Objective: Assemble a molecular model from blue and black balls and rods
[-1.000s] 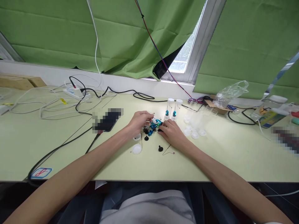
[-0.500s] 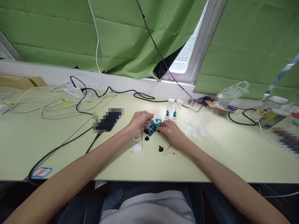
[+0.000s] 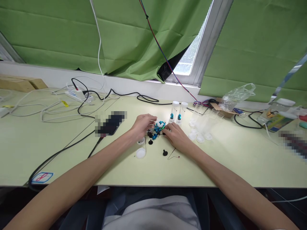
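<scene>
My left hand (image 3: pixel 145 123) is closed in a pinch on a thin metal wire at the left of a pile of small shiny blue parts (image 3: pixel 157 129). My right hand (image 3: pixel 174 131) reaches in from the other side, its fingers closed at the edge of the pile. A bit of green shows by its fingertips, but what they hold is mostly hidden. In front of the hands lie a black round piece with a stem (image 3: pixel 165 153), a bent wire (image 3: pixel 172 155) and a white cap (image 3: pixel 140 153).
Two clear capped tubes (image 3: pixel 176 111) with blue parts inside stand behind the hands. Several clear tubes (image 3: pixel 203 123) with white caps are on the right. A phone (image 3: pixel 111 124) with a cable lies left. Cables (image 3: pixel 82 102), a plastic bag (image 3: pixel 237 95) and a jar (image 3: pixel 280 115) line the back.
My right fingertips have shifted very slightly, and a little more green shows beside them. My left hand stays almost in place with the wire.
</scene>
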`<act>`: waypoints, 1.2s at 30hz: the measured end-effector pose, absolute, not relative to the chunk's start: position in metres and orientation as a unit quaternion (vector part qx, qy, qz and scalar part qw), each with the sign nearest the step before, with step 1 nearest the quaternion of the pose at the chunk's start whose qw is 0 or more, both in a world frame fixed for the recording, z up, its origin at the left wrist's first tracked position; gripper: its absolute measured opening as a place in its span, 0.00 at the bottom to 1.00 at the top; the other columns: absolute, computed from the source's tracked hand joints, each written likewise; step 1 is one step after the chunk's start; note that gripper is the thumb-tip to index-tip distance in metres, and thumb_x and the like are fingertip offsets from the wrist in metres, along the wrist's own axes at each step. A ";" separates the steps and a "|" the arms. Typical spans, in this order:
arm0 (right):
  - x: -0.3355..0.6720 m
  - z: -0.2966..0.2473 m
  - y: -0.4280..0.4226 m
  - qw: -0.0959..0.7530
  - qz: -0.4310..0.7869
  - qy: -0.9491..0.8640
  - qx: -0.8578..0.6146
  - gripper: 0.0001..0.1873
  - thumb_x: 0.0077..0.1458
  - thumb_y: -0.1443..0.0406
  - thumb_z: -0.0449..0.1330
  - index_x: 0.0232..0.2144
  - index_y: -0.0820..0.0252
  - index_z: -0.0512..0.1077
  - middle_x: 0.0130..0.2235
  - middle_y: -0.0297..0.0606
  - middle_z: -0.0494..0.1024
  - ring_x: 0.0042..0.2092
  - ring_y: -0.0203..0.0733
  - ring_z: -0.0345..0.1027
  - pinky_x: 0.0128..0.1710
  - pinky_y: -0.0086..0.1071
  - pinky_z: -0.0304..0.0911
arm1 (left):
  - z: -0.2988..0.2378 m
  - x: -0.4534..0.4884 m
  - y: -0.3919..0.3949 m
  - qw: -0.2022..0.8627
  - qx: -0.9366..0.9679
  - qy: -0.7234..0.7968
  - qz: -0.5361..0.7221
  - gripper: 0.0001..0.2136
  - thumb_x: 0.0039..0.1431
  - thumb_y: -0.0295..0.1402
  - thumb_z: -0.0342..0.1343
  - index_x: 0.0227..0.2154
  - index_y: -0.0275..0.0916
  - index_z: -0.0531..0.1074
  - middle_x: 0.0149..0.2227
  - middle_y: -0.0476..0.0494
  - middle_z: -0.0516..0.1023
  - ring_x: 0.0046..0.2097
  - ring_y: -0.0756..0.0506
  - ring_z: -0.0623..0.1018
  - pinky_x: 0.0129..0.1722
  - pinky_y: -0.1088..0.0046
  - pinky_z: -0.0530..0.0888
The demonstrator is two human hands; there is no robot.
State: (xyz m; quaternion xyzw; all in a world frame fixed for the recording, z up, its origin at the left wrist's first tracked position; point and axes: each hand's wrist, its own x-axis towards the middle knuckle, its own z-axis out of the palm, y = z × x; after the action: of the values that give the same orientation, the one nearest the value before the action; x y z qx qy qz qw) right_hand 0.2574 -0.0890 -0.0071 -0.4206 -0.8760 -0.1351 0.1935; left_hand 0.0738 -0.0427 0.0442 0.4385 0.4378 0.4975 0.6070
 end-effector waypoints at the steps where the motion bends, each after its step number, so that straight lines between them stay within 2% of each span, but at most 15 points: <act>1: 0.257 -0.006 -0.089 0.195 -0.135 -0.875 -0.422 0.10 0.67 0.69 0.50 0.43 0.62 0.72 0.44 0.48 0.71 0.45 0.50 0.60 0.44 0.41 0.61 | 0.045 0.074 -0.043 0.608 0.437 0.436 0.499 0.07 0.40 0.24 0.66 0.19 0.32 0.71 0.23 0.44 0.71 0.27 0.51 0.71 0.24 0.75 0.64; 7: 0.256 -0.002 -0.092 0.231 -0.103 -0.868 -0.428 0.09 0.67 0.69 0.50 0.42 0.63 0.70 0.44 0.49 0.71 0.45 0.51 0.60 0.44 0.43 0.62 | 0.044 0.072 -0.042 0.609 0.428 0.439 0.504 0.06 0.42 0.23 0.65 0.20 0.31 0.72 0.24 0.44 0.71 0.27 0.51 0.70 0.23 0.75 0.63; 12: 0.258 0.000 -0.094 0.369 0.032 -0.826 -0.425 0.06 0.66 0.66 0.52 0.43 0.58 0.68 0.43 0.44 0.70 0.47 0.47 0.63 0.47 0.42 0.63 | 0.044 0.072 -0.042 0.611 0.418 0.440 0.509 0.05 0.44 0.23 0.64 0.21 0.31 0.72 0.25 0.44 0.71 0.27 0.51 0.70 0.23 0.75 0.64; 16: 0.261 -0.001 -0.092 0.460 0.108 -0.763 -0.440 0.04 0.65 0.63 0.54 0.39 0.56 0.68 0.40 0.40 0.72 0.40 0.43 0.66 0.41 0.39 0.65 | 0.044 0.071 -0.043 0.603 0.419 0.448 0.510 0.06 0.44 0.24 0.65 0.21 0.32 0.72 0.26 0.43 0.71 0.27 0.51 0.70 0.23 0.75 0.65; 19: 0.262 0.001 -0.091 0.503 0.146 -0.725 -0.447 0.06 0.64 0.61 0.55 0.40 0.56 0.69 0.40 0.39 0.73 0.39 0.42 0.67 0.41 0.38 0.65 | 0.044 0.071 -0.042 0.603 0.419 0.447 0.511 0.06 0.44 0.24 0.65 0.21 0.32 0.72 0.26 0.44 0.71 0.27 0.51 0.70 0.23 0.75 0.65; 23: 0.260 0.005 -0.092 0.539 0.199 -0.690 -0.440 0.08 0.63 0.58 0.56 0.40 0.56 0.70 0.38 0.38 0.73 0.41 0.42 0.68 0.42 0.38 0.65 | 0.042 0.071 -0.040 0.614 0.411 0.441 0.510 0.05 0.43 0.23 0.65 0.22 0.31 0.73 0.26 0.44 0.71 0.26 0.52 0.70 0.23 0.75 0.65; 28: 0.256 0.006 -0.092 0.580 0.262 -0.656 -0.405 0.09 0.62 0.57 0.58 0.40 0.55 0.71 0.37 0.37 0.72 0.39 0.40 0.67 0.37 0.34 0.65 | 0.040 0.073 -0.041 0.630 0.399 0.432 0.507 0.06 0.42 0.23 0.65 0.22 0.31 0.73 0.27 0.43 0.73 0.26 0.53 0.70 0.23 0.76 0.65; 36: 0.253 0.006 -0.093 0.600 0.278 -0.647 -0.380 0.09 0.60 0.58 0.60 0.41 0.54 0.71 0.36 0.36 0.71 0.39 0.40 0.66 0.36 0.34 0.66 | 0.040 0.078 -0.048 0.657 0.378 0.421 0.498 0.05 0.43 0.23 0.64 0.23 0.31 0.74 0.27 0.42 0.73 0.26 0.53 0.69 0.23 0.76 0.66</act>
State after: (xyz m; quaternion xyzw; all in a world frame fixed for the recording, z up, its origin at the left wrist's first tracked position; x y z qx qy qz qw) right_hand 0.2532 -0.0933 0.0055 -0.3800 -0.6466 0.2780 0.6002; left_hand 0.0776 -0.0483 0.0400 0.3783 0.4210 0.4985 0.6566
